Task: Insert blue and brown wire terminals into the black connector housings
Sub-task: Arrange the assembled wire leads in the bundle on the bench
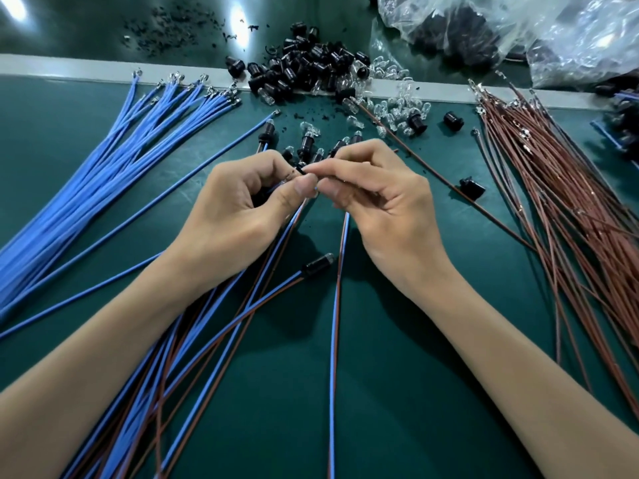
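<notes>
My left hand (242, 202) and my right hand (380, 198) meet at the middle of the green mat. Between their fingertips sits a small black connector housing (300, 170), mostly hidden. My left hand curls round it and pinches it with the thumb. My right hand pinches a blue and brown wire pair (340, 271) that hangs down toward me from its fingers. A fan of loose blue wires (114, 157) lies at the left, a bundle of brown wires (567, 209) at the right. A heap of black housings (304, 70) lies at the back.
Finished blue-brown wire pairs with housings (214, 323) spread under my left forearm. Clear glass bulbs (404, 105) are scattered behind my hands. Single housings (472, 189) lie to the right. Plastic bags (518, 32) of parts sit at the back right. A grey strip (69, 65) crosses the mat.
</notes>
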Demonstrator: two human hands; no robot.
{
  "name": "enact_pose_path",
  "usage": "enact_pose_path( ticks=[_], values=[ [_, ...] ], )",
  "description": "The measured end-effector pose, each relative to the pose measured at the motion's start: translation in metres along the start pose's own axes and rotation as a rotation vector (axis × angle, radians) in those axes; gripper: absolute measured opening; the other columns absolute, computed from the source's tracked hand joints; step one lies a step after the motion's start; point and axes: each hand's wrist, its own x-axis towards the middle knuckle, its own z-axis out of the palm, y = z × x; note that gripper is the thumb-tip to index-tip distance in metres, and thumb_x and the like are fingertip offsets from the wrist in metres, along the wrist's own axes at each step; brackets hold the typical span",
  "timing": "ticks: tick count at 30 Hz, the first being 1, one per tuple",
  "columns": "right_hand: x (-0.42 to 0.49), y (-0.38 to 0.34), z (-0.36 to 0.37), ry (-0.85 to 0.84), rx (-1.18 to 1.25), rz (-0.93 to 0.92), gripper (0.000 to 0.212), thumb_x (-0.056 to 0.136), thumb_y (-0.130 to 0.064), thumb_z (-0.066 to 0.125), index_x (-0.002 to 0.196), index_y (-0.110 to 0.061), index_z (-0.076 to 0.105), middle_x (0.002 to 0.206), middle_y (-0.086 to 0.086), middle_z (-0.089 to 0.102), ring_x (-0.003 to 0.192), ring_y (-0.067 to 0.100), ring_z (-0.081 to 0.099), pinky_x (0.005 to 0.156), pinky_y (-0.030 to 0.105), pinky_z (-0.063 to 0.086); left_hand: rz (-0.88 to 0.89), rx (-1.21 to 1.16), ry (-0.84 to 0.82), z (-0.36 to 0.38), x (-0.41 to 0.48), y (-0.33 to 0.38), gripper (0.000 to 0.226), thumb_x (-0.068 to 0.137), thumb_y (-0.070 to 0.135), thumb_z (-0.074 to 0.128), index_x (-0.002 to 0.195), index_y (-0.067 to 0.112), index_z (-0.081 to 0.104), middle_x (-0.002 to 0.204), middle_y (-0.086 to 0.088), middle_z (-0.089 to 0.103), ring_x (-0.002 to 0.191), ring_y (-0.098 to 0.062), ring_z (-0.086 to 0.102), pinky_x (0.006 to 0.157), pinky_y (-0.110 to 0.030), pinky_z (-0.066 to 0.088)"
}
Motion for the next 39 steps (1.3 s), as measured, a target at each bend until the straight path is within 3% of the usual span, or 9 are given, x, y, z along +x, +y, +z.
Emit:
enact_pose_path(
  ticks=[5, 9, 14, 19, 22, 27, 39],
  values=[
    [-0.0001, -0.0014, -0.0038, 0.034, 0.000, -0.019, 0.032, 0.080, 0.004, 0.069, 0.108, -0.013, 0.066, 0.088, 0.002, 0.060, 0.082, 0.003, 0.060, 0.078, 0.015, 0.047, 0.000, -0.012, -0.018, 0.0005, 0.0004, 0.0002, 0.019, 0.088, 0.020, 0.057, 0.075, 0.006, 0.058, 0.056, 0.010, 0.042, 0.049, 0.001, 0.035, 0.050, -0.009, 0.028],
    [-0.0004, -0.0005, -0.0044, 0.058, -0.040, -0.094, 0.025, 0.077, 0.007, 0.072, 0.097, -0.007, 0.070, 0.085, 0.004, 0.064, 0.078, 0.004, 0.063, 0.075, 0.015, 0.049, -0.012, -0.002, -0.043, -0.0012, 0.0007, -0.0003, 0.018, 0.090, 0.017, 0.057, 0.072, 0.016, 0.055, 0.049, 0.014, 0.041, 0.046, 0.001, 0.033, 0.048, -0.009, 0.026],
    [-0.0010, -0.0011, -0.0046, 0.092, -0.113, -0.154, 0.019, 0.074, -0.001, 0.077, 0.092, -0.005, 0.073, 0.078, 0.002, 0.065, 0.073, 0.004, 0.061, 0.070, 0.013, 0.046, -0.029, -0.019, -0.045, -0.0035, 0.0022, -0.0007, 0.027, 0.088, 0.029, 0.053, 0.074, 0.006, 0.056, 0.050, 0.012, 0.033, 0.044, -0.002, 0.026, 0.044, -0.012, 0.021],
    [-0.0011, -0.0015, -0.0048, 0.106, -0.118, -0.187, 0.013, 0.078, 0.001, 0.074, 0.090, -0.004, 0.073, 0.086, 0.006, 0.069, 0.082, 0.014, 0.067, 0.077, 0.022, 0.051, -0.031, -0.105, -0.078, -0.0030, 0.0024, -0.0028, 0.018, 0.093, 0.023, 0.055, 0.086, 0.007, 0.059, 0.055, 0.015, 0.044, 0.049, 0.000, 0.035, 0.050, -0.009, 0.028],
    [0.0002, -0.0004, -0.0058, 0.110, -0.136, -0.195, 0.012, 0.078, 0.003, 0.073, 0.090, -0.002, 0.073, 0.088, 0.006, 0.070, 0.083, 0.014, 0.067, 0.079, 0.021, 0.050, -0.070, -0.215, -0.044, -0.0024, 0.0023, -0.0024, 0.011, 0.092, 0.024, 0.055, 0.088, 0.013, 0.055, 0.060, 0.006, 0.048, 0.053, -0.006, 0.041, 0.048, -0.012, 0.033],
    [0.0008, 0.0009, -0.0075, 0.094, -0.217, -0.249, 0.010, 0.080, 0.003, 0.072, 0.089, 0.000, 0.073, 0.087, 0.009, 0.070, 0.081, 0.016, 0.067, 0.078, 0.023, 0.052, -0.107, -0.228, -0.030, -0.0040, 0.0023, 0.0003, 0.011, 0.086, 0.026, 0.053, 0.084, 0.015, 0.052, 0.055, 0.005, 0.059, 0.048, -0.008, 0.045, 0.046, -0.013, 0.036],
    [-0.0016, -0.0055, -0.0062, 0.131, -0.187, -0.243, 0.021, 0.074, -0.002, 0.078, 0.094, -0.001, 0.072, 0.086, 0.004, 0.072, 0.078, 0.011, 0.070, 0.078, 0.020, 0.053, -0.274, -0.440, -0.005, -0.0006, 0.0018, 0.0064, 0.012, 0.072, 0.024, 0.062, 0.075, 0.012, 0.059, 0.058, 0.008, 0.061, 0.055, -0.001, 0.055, 0.054, -0.009, 0.043]
  ],
)
